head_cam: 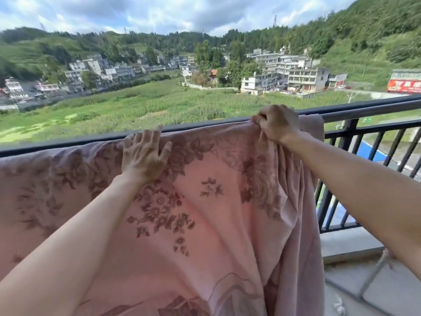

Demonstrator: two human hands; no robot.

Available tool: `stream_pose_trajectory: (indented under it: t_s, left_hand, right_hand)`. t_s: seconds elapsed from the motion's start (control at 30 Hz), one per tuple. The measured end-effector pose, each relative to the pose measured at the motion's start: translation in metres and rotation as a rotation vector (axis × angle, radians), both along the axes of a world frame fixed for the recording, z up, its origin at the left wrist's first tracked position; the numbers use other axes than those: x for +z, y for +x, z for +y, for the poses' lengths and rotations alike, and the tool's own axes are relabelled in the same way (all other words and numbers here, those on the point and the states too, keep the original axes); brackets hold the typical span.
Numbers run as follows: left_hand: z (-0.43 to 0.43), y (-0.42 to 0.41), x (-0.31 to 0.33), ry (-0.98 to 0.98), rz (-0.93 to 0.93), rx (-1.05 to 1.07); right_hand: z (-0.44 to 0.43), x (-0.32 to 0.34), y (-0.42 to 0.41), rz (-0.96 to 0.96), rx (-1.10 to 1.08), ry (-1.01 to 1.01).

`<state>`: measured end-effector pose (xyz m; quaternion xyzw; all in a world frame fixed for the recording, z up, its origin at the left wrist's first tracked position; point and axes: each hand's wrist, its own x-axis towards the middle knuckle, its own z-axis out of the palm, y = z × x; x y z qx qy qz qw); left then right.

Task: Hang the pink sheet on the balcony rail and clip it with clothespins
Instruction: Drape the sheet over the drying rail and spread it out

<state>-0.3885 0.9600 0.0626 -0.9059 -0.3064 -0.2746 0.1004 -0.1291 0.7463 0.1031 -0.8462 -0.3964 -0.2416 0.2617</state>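
Pink floral sheet (216, 201) draped over black metal rail (364, 110). Left grip (143, 156) presses it, fingers spread; right grip (276, 124) pinches its top edge. Clothespins unseen; clipping remains.

Bare rail (373, 110) beside draped sheet (205, 201)

Bright daylight, pink sheet (205, 236) glows softly below the fingers (149, 139). Fisheye bends the rail (364, 111), and the hills (376, 30) beyond them look kinda smeared.
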Motion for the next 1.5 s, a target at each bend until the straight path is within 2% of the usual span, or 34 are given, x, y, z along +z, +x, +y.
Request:
stream_pose_trajectory:
  t_s: [0.17,0.33,0.43,0.53,0.63,0.77,0.83,0.9,0.97,1.07,1.2,1.23,1.3,1.5]
  left_hand:
    - [0.006,-0.009,-0.007,0.083,0.002,-0.019]
    - [-0.014,0.013,0.003,0.030,-0.057,-0.028]
    - [-0.057,0.065,0.016,0.040,-0.089,-0.235]
    - [-0.100,0.121,0.022,-0.092,-0.042,-0.353]
    - [-0.111,0.147,0.018,-0.029,0.040,-0.238]
    - [-0.106,0.147,0.012,0.081,0.037,-0.124]
    - [-0.107,0.151,0.013,0.073,0.031,-0.093]
    - [-0.111,0.155,0.016,0.052,0.016,-0.067]
    - [-0.115,0.161,0.016,0.053,0.002,-0.022]
    - [-0.117,0.159,0.014,0.051,-0.026,0.019]
    - [-0.121,0.156,0.013,0.003,-0.016,0.031]
    - [-0.121,0.156,0.014,-0.018,-0.011,0.041]
    - [-0.123,0.159,0.015,-0.052,0.000,0.067]
    - [-0.130,0.155,0.024,-0.187,0.022,0.009]
  right_hand:
    - [-0.022,0.003,0.044,0.180,-0.256,0.189]
    - [-0.069,0.007,0.047,0.245,-0.249,0.024]
    - [-0.070,-0.001,0.032,0.160,-0.137,0.020]
    - [-0.064,-0.004,0.037,0.037,-0.111,0.076]
    - [-0.071,0.000,0.068,0.069,-0.174,0.115]
    - [-0.129,0.021,0.156,0.227,-0.461,0.258]
    - [-0.147,0.032,0.193,0.263,-0.520,0.275]
    - [-0.141,0.036,0.210,0.258,-0.492,0.203]
    - [-0.131,0.033,0.217,0.278,-0.434,0.042]
    - [-0.122,0.028,0.209,0.238,-0.274,-0.114]
    - [-0.114,0.021,0.159,0.327,0.390,-0.133]
    - [-0.112,0.014,0.148,0.288,0.478,-0.136]
    - [-0.113,0.002,0.144,0.171,0.503,-0.039]
    - [-0.128,0.019,0.141,-0.032,0.365,0.179]
